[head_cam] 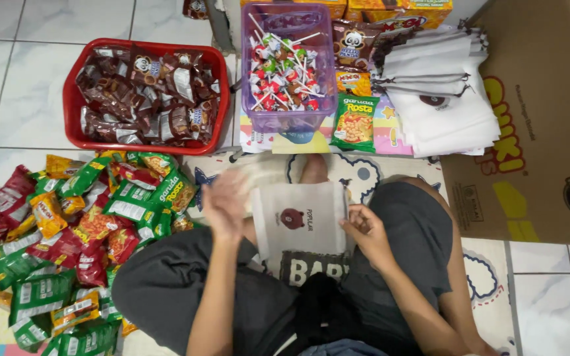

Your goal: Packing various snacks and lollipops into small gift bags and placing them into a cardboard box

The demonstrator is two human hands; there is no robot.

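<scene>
From my feed I look down on a floor of pale glossy tiles with thin grey grout lines, partly covered by a cream play mat printed with cartoon shapes. The person sits cross-legged on that mat in dark grey shorts.

My left hand is blurred; it lies against the left edge of a small white drawstring pouch, and I cannot tell whether its fingers are together or apart. My right hand has its fingers pinched on the pouch's right edge. The pouch is upright over the lap, between the knees, with a small dark red round print on its front.

Ahead on the tiles stands a red plastic basket filled with brown snack packets. Just right of it is a clear purple tub holding lollipops with white sticks. Beside the tub lies a green snack packet, and further right a stack of white pouches. A large brown cardboard box lies along the right side. At left, on the mat and tiles, spreads a loose heap of green, red and orange snack packets.
</scene>
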